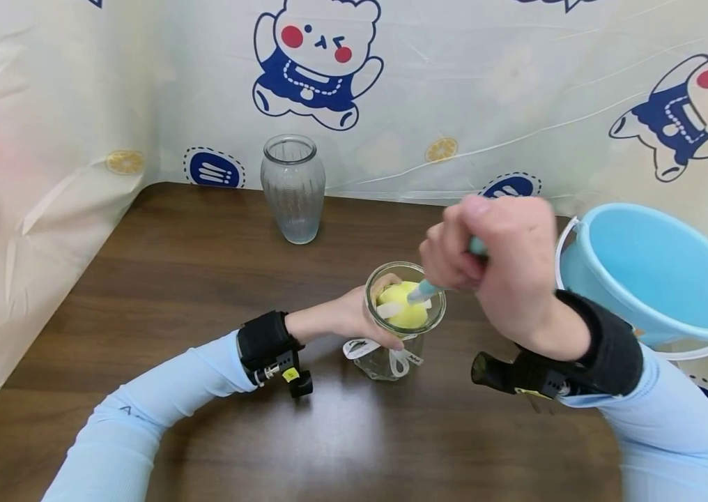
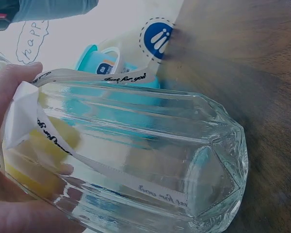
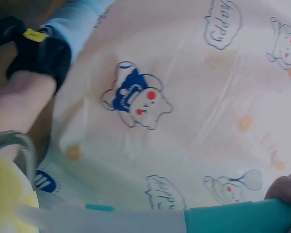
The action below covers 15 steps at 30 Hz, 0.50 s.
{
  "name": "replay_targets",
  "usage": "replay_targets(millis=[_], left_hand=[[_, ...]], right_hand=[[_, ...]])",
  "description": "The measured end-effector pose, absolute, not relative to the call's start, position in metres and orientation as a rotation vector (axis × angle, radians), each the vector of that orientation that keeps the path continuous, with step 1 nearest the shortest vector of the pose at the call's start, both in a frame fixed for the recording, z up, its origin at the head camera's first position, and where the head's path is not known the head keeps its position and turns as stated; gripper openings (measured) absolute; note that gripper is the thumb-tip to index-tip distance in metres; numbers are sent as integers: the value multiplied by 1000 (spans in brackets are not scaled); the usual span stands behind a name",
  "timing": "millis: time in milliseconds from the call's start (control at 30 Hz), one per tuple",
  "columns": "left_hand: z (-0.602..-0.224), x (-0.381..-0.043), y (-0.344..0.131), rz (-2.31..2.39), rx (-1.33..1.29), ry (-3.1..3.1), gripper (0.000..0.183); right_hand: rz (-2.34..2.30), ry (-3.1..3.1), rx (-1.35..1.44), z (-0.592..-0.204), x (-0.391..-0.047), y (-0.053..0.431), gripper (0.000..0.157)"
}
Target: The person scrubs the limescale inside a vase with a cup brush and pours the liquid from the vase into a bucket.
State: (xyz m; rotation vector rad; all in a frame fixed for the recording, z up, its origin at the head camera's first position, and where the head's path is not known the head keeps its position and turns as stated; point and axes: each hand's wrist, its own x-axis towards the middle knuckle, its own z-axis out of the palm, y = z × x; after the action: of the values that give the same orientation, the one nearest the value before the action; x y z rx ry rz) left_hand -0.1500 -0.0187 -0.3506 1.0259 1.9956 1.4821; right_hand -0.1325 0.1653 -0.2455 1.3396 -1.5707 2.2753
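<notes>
My left hand [image 1: 357,317] grips a clear glass vase [image 2: 150,141] round its neck, with a white printed ribbon [image 2: 102,172] tied about it. My right hand [image 1: 507,265] is curled round the teal handle [image 3: 237,217] of a brush, above and right of the vase. Its pale shaft [image 3: 116,221] runs down to a yellow sponge head [image 1: 405,307] inside the vase mouth. Through the glass in the left wrist view the yellow sponge [image 2: 43,155] sits near the neck end. The vase base faces the dark tabletop.
A second ribbed glass vase [image 1: 294,188] stands at the back of the wooden table [image 1: 203,244]. A light blue bucket [image 1: 605,279] with a white handle is at the right. Patterned cloth [image 1: 486,84] hangs behind and at the left.
</notes>
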Motion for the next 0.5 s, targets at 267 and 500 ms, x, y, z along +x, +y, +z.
replay_targets(millis=[267, 500], left_hand=[[-350, -151, -19, 1447, 1018, 2044, 74], [-352, -151, -17, 1507, 1043, 1970, 70]], right_hand=[[2373, -1233, 1402, -194, -91, 151, 39], [2508, -1194, 1239, -215, -98, 147, 37]])
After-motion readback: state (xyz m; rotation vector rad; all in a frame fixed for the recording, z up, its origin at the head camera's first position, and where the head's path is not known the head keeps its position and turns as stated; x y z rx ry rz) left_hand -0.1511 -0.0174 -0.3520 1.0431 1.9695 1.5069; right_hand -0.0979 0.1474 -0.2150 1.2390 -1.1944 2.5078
